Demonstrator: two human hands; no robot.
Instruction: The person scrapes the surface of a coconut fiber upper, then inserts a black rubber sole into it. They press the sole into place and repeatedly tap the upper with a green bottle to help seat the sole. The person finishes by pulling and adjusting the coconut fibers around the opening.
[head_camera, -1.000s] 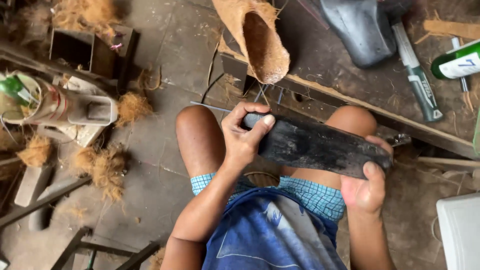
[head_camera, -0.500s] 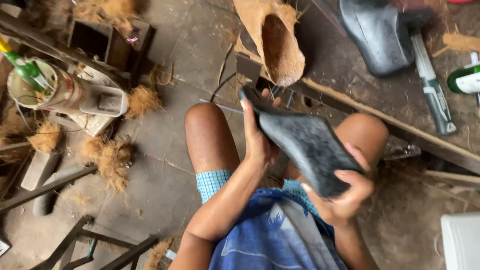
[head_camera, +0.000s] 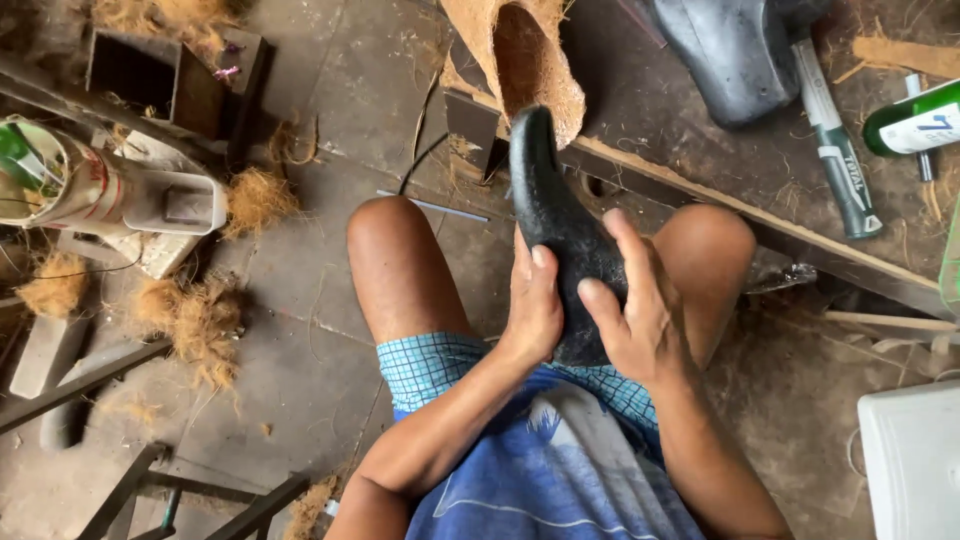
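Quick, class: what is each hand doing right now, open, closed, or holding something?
Left hand: closed around the side of the black curved mould, holding it upright.
Right hand: fingers spread, gripping the same black curved mould from the other side.

The black shoe form's (head_camera: 560, 225) lower end hides behind both hands; the white box (head_camera: 915, 460) and green bottle (head_camera: 915, 118) run off the right edge.

left hand (head_camera: 535, 305): fingers curled, gripping | right hand (head_camera: 640, 310): fingers spread, pressing | forearms converge
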